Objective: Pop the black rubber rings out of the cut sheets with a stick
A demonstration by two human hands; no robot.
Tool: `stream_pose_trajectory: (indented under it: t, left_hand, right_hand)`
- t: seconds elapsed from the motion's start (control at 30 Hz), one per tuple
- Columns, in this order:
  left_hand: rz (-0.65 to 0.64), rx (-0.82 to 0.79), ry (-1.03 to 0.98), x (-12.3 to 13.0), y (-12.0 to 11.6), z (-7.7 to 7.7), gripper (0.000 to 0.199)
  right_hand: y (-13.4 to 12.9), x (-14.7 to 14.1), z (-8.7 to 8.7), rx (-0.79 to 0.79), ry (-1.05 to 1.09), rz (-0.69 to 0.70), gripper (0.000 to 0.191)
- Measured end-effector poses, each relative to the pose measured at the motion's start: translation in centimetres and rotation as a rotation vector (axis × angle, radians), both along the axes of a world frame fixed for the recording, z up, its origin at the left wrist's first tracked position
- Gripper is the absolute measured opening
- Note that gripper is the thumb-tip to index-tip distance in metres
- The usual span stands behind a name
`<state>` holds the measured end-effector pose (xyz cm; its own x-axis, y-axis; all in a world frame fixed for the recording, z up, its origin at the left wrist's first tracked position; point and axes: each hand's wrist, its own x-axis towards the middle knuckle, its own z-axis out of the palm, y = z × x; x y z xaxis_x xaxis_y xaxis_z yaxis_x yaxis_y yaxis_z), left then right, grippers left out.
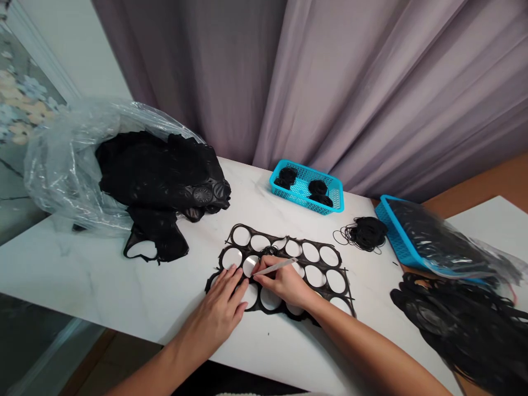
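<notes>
A black sheet with rows of round cut-outs (pixel 303 247) lies flat on the white table. My left hand (pixel 225 297) presses on its left part with the fingers stretched out, holding nothing. From the right, my right hand (pixel 284 280) grips a thin, flat, pale tool (pixel 280 266) like a pen; its exact kind I cannot make out. The tool's lower end is hidden by my fingers, over the sheet beside a round opening. Under and around both hands, parts of the sheet are covered.
A clear plastic bag (pixel 74 159) of black pieces (pixel 144 170) stands at the left. Behind the sheet, a blue basket (pixel 307 206) holds black coils. Tangled black cord (pixel 367 234), another blue basket (pixel 396 234) and a black heap (pixel 462 330) are at the right.
</notes>
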<state>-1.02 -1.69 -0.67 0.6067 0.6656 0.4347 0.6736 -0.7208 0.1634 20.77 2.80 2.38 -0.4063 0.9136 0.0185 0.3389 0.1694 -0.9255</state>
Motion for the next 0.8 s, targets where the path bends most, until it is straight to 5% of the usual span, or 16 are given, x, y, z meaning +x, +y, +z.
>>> stream_pose_trajectory:
  t: [0.13,0.3,0.37,0.47,0.53,0.67,0.8]
  left_hand:
    - [0.002,-0.018,0.014,0.0,0.0,0.1,0.035]
    - [-0.013,-0.029,0.047,0.0,0.1,0.7,0.033]
    - [-0.011,-0.044,0.059,0.0,0.1,1.0,0.033]
    - [0.004,-0.085,0.038,0.1,-0.1,1.4,0.033]
    - [0.012,-0.110,0.017,0.0,-0.2,1.6,0.034]
    - [0.049,-0.064,0.022,-0.6,-0.6,1.5,0.037]
    - [0.068,0.026,0.042,-1.2,-0.9,1.0,0.032]
  right_hand:
    - [-0.7,-0.4,-0.2,0.119,-0.108,0.020,0.015]
    - [0.0,0.1,0.1,0.485,-0.416,0.158,0.014]
    - [2.2,1.5,0.6,0.537,-0.469,-0.028,0.014]
    - [6.3,3.8,1.3,0.471,-0.441,-0.505,0.016]
    - [8.1,4.1,1.6,0.343,-0.346,-0.560,0.016]
    - [7.7,1.3,1.3,0.072,-0.116,-0.297,0.019]
    - [5.0,-2.4,0.8,0.019,-0.027,-0.005,0.018]
